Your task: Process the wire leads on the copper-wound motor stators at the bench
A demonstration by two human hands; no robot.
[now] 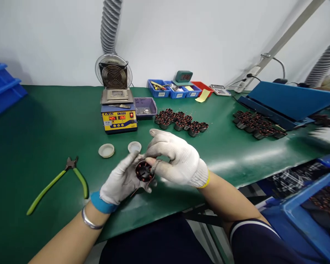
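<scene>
My left hand (122, 179), in a white glove with a blue cuff, holds a motor stator (144, 171) with its open face up. The stator is a black ring with copper windings, and a thin wire trails below it. My right hand (174, 156), in a white glove with a yellow-edged cuff, is curled over the stator's upper right rim. Its bare thumb tip touches that rim; whatever lies between thumb and fingers is hidden. Just beyond my hands stand a small white dish (134, 147) and a second shallow dish (106, 150).
Green-handled cutters (68, 167) lie at left. Behind are a solder pot (119, 119), a purple tray (145, 114), and several stators (178, 120). More stators (254, 123) sit at right by a blue panel (288, 102). Another person's gloved hand (328, 136) shows at far right.
</scene>
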